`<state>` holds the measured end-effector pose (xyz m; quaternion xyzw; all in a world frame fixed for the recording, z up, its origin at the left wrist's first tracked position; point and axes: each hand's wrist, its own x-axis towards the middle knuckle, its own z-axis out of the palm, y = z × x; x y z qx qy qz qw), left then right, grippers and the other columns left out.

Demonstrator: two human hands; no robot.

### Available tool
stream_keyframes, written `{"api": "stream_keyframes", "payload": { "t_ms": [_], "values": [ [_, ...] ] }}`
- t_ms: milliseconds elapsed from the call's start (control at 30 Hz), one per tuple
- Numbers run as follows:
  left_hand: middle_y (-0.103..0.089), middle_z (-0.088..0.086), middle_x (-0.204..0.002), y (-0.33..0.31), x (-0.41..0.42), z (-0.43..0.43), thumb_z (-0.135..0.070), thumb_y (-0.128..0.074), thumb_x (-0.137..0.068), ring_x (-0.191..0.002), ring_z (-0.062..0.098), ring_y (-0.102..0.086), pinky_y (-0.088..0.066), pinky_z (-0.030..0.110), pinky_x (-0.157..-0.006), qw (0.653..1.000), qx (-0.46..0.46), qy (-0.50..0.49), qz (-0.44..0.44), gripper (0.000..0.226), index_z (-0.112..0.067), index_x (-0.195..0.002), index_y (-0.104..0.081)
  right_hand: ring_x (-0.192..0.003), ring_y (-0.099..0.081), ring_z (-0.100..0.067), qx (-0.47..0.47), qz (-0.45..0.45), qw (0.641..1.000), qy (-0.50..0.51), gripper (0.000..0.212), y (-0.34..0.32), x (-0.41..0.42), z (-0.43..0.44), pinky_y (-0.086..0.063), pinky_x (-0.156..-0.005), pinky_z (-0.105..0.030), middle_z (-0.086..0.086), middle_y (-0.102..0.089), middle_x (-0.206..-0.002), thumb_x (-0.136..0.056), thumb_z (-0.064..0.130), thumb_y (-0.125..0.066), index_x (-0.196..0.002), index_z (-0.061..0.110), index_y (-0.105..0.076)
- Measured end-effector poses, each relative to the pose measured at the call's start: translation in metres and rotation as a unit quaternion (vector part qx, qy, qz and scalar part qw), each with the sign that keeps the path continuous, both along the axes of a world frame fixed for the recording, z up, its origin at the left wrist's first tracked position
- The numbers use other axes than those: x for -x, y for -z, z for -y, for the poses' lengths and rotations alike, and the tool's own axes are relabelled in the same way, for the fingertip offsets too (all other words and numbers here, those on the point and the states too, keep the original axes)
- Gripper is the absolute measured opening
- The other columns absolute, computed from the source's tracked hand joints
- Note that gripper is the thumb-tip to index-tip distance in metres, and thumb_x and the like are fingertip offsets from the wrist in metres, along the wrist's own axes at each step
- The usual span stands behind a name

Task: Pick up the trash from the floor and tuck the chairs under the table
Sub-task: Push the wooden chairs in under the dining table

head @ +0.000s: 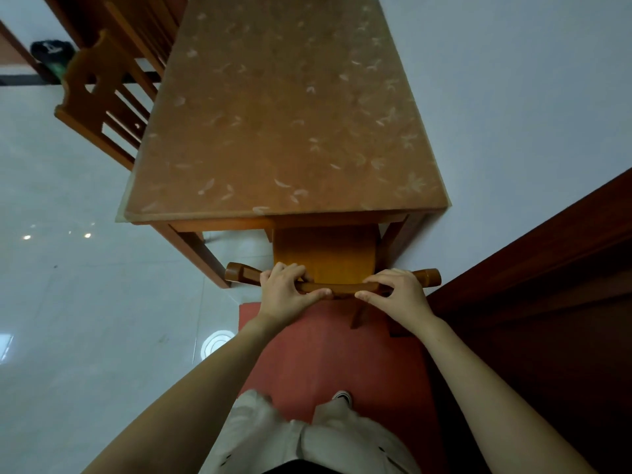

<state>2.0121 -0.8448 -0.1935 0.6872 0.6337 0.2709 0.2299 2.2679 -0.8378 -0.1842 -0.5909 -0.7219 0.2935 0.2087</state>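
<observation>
A wooden chair (325, 254) stands at the near end of the wooden table (284, 114), its seat partly under the tabletop. Both hands grip the chair's curved top rail. My left hand (285, 290) holds the rail left of centre, fingers over the top and thumb on the near side. On the right part of the rail, my right hand (398, 294) is closed on it the same way. A second wooden chair (102, 97) sits along the table's left side, its back against the table edge. I see no trash on the floor.
A red mat (328, 354) lies under my feet on the pale tiled floor (68, 302). Dark wooden furniture (547, 285) stands close on the right. A white wall (513, 80) runs along the table's right side. A dark cap (51, 49) lies at far left.
</observation>
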Motion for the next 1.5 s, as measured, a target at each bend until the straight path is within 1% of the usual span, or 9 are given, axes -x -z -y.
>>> {"api": "stream_keyframes", "payload": {
  "t_ms": [333,433,633,733,833,1000,1200,1333,1500],
  "values": [
    [-0.052,-0.015,-0.072,-0.002,-0.056,-0.011,-0.078,-0.060,-0.065,-0.083,0.009,-0.043,-0.026,0.034,-0.079,0.999,0.020,-0.041,-0.009,0.047,-0.032,-0.072,-0.052,-0.088,-0.056,-0.003,-0.020,-0.007,0.999,-0.050,0.060,0.004,-0.055,-0.037,-0.044,-0.085,-0.030,0.019,-0.067,-0.089,-0.072,0.080,-0.054,-0.097,0.030,-0.076],
    [-0.051,-0.016,-0.073,-0.001,-0.070,-0.016,-0.081,-0.054,-0.065,-0.083,0.009,-0.041,-0.025,0.033,-0.078,0.998,0.026,-0.049,-0.012,0.052,-0.030,-0.073,-0.053,-0.090,-0.056,-0.003,-0.017,-0.005,0.998,-0.064,0.056,0.004,-0.069,-0.049,-0.045,-0.085,-0.030,0.021,-0.067,-0.090,-0.072,0.077,-0.058,-0.097,0.031,-0.076],
    [-0.050,-0.016,-0.073,0.002,-0.088,-0.026,-0.083,-0.053,-0.065,-0.083,0.007,-0.039,-0.021,0.031,-0.077,0.998,0.028,-0.064,-0.006,0.054,-0.030,-0.072,-0.052,-0.091,-0.057,-0.002,-0.028,-0.010,0.996,-0.080,0.055,0.006,-0.087,-0.068,-0.047,-0.085,-0.031,0.021,-0.067,-0.092,-0.073,0.075,-0.058,-0.098,0.030,-0.076],
    [-0.051,-0.016,-0.072,0.000,-0.088,-0.033,-0.081,-0.058,-0.064,-0.084,0.009,-0.042,-0.023,0.033,-0.077,0.997,0.029,-0.068,-0.009,0.050,-0.032,-0.071,-0.050,-0.090,-0.057,-0.002,-0.036,-0.017,0.996,-0.083,0.052,0.007,-0.086,-0.073,-0.048,-0.084,-0.033,0.020,-0.068,-0.092,-0.074,0.072,-0.060,-0.098,0.029,-0.076],
    [-0.052,-0.016,-0.071,-0.001,-0.082,-0.041,-0.075,-0.065,-0.063,-0.085,0.010,-0.044,-0.026,0.035,-0.080,0.997,0.029,-0.068,-0.008,0.046,-0.032,-0.069,-0.050,-0.088,-0.056,-0.002,-0.049,-0.020,0.996,-0.078,0.056,0.007,-0.080,-0.078,-0.047,-0.083,-0.030,0.019,-0.068,-0.089,-0.074,0.077,-0.055,-0.097,0.030,-0.075],
    [-0.050,-0.018,-0.069,-0.003,-0.074,-0.054,-0.072,-0.069,-0.063,-0.085,0.008,-0.044,-0.022,0.033,-0.079,0.997,0.027,-0.069,-0.013,0.045,-0.030,-0.069,-0.054,-0.087,-0.056,-0.003,-0.057,-0.006,0.996,-0.073,0.052,0.009,-0.072,-0.088,-0.044,-0.085,-0.028,0.019,-0.068,-0.088,-0.075,0.076,-0.056,-0.096,0.032,-0.075],
    [-0.047,-0.020,-0.067,-0.001,-0.073,-0.073,-0.074,-0.067,-0.062,-0.083,0.009,-0.043,-0.019,0.032,-0.076,0.998,0.019,-0.067,-0.004,0.046,-0.031,-0.070,-0.052,-0.089,-0.056,-0.003,-0.050,-0.002,0.996,-0.074,0.047,0.009,-0.071,-0.108,-0.042,-0.087,-0.027,0.017,-0.069,-0.091,-0.076,0.068,-0.064,-0.099,0.029,-0.075],
    [-0.047,-0.020,-0.067,-0.001,-0.067,-0.084,-0.076,-0.066,-0.062,-0.084,0.008,-0.043,-0.020,0.031,-0.079,0.998,0.019,-0.057,-0.003,0.047,-0.032,-0.070,-0.052,-0.088,-0.056,-0.002,-0.052,-0.009,0.996,-0.069,0.047,0.011,-0.067,-0.116,-0.042,-0.086,-0.026,0.017,-0.069,-0.091,-0.076,0.069,-0.063,-0.098,0.029,-0.076],
    [-0.045,-0.021,-0.067,0.001,-0.062,-0.094,-0.079,-0.061,-0.060,-0.082,0.007,-0.042,-0.018,0.030,-0.075,0.998,0.009,-0.058,-0.003,0.049,-0.032,-0.071,-0.053,-0.086,-0.056,-0.001,-0.061,-0.011,0.996,-0.062,0.052,0.011,-0.062,-0.122,-0.038,-0.086,-0.022,0.017,-0.070,-0.089,-0.075,0.073,-0.059,-0.097,0.029,-0.076]
  ]
}}
